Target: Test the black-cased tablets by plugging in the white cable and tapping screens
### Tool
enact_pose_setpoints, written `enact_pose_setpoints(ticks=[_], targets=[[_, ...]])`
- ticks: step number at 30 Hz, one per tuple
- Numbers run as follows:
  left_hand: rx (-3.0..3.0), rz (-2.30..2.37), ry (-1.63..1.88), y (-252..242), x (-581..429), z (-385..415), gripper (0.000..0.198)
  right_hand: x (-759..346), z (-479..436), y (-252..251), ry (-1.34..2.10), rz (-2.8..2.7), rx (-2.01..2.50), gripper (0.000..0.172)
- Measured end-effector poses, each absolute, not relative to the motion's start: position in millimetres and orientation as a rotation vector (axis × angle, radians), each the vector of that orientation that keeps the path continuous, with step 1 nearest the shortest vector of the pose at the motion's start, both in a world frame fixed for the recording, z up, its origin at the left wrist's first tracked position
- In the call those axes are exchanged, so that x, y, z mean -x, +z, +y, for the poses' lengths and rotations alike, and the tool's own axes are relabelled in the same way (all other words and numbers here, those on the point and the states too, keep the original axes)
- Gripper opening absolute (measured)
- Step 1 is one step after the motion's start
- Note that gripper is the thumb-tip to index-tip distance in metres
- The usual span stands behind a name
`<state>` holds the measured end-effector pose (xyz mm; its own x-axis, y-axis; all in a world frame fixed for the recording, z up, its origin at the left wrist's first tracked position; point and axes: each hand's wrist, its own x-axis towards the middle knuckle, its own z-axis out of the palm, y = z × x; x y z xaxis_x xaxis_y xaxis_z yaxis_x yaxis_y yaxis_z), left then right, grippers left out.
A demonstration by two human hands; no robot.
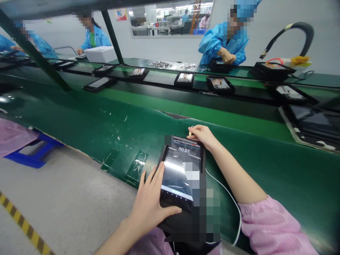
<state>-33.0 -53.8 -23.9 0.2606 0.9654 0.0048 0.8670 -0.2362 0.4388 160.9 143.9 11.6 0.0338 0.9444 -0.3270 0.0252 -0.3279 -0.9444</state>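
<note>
A tablet (172,173) in a black frame lies on the green bench, its lit screen showing 00:01; part of it is pixelated. My left hand (150,200) rests along its left side and lower edge, thumb and fingers spread. At the tablet's top edge, my right hand (201,136) pinches a small yellowish connector (190,134) between thumb and fingers. A white cable (225,189) curves down the tablet's right side, under my right forearm.
Behind the green bench (87,120), a line carries several framed devices, among them one unit (220,84). A co-worker in blue (225,42) works opposite. A larger tablet (313,122) lies at the right. A blue stool (34,154) stands at the left.
</note>
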Motion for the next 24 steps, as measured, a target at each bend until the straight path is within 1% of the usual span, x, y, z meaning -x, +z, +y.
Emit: enact_pose_setpoints(ticks=[7,13,18,24], targets=[[-2.182,1.685,0.416,-24.4,32.9,-54.4,0.132,-164.5,143.5,7.8,1.421,-1.08,1.495,0.038],[-2.089,1.727,0.438,-22.1,30.1,-54.8,0.128,-170.0,142.3,-0.5,1.391,-1.13,1.478,0.033],[-2.023,1.749,0.472,-19.8,26.6,-53.8,0.124,-171.2,139.5,-5.3,1.324,-1.183,1.478,0.034],[-2.04,1.735,0.443,-18.1,27.1,-51.5,0.127,-167.3,142.5,-11.6,1.25,-1.204,1.513,0.03]])
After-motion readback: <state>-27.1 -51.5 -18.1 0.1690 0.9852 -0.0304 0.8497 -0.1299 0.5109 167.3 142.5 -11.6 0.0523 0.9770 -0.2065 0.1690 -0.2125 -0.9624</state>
